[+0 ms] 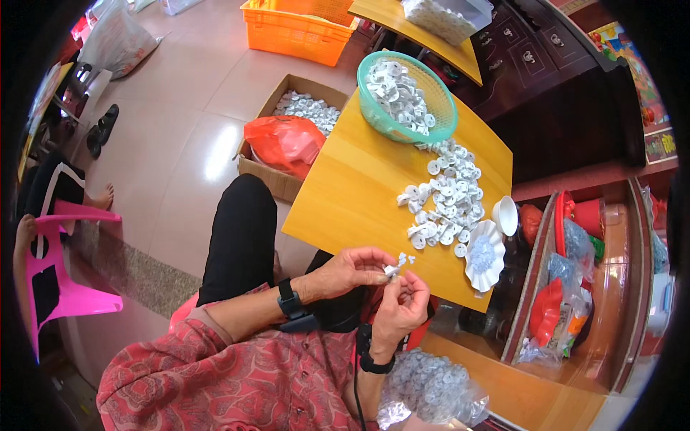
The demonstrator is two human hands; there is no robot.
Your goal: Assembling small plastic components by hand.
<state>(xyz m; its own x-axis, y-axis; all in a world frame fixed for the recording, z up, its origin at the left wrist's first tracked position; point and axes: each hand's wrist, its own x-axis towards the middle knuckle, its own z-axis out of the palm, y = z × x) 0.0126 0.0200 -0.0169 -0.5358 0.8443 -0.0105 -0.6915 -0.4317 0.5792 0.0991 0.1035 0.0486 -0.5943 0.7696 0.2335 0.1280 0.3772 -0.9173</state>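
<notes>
Over the near edge of the yellow table (pixel 338 194), my left hand (pixel 352 271) pinches a small white plastic part (pixel 391 271) between thumb and fingers. My right hand (pixel 402 305) is closed at the same part, its fingertips meeting those of the left. A few tiny white pieces (pixel 407 258) lie on the tabletop just beyond my fingers. Farther off spreads a heap of round white plastic parts (pixel 449 197). To the right of my hands stands a white fluted dish (pixel 496 269) holding small pale pieces (pixel 483 253).
A green basket (pixel 445 118) of white parts stands at the table's far end, and a small white bowl (pixel 505 215) at its right edge. Left of the table sit a cardboard box (pixel 269 176) with a red bag (pixel 284 144) and an orange crate (pixel 298 36). Clear bagged parts (pixel 431 388) lie beside my right forearm.
</notes>
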